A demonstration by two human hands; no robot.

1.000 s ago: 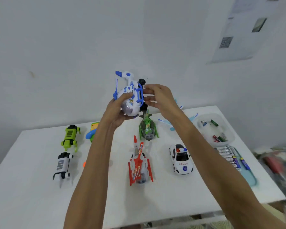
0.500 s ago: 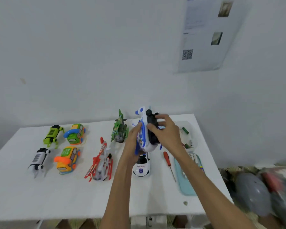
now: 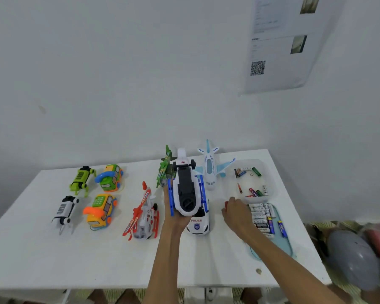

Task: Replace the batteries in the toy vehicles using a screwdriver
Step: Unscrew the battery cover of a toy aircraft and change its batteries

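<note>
While the left hand (image 3: 175, 222) cradles the white-and-blue plastic toy helicopter (image 3: 187, 189) from below, fingers wrapped up its side, the toy lies belly up in the palm. Its black underside is showing, and it is held just above the white toy police car (image 3: 198, 226) on the white table (image 3: 97, 260). To the right, the right hand (image 3: 237, 213) rests on the tabletop, fingers curled round the red-handled screwdriver (image 3: 226, 204), beside the pale blue tray (image 3: 282, 245) of batteries.

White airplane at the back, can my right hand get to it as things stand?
Probably yes: only bare table lies between the right hand and the airplane, though its fingers look busy with the red screwdriver.
</note>
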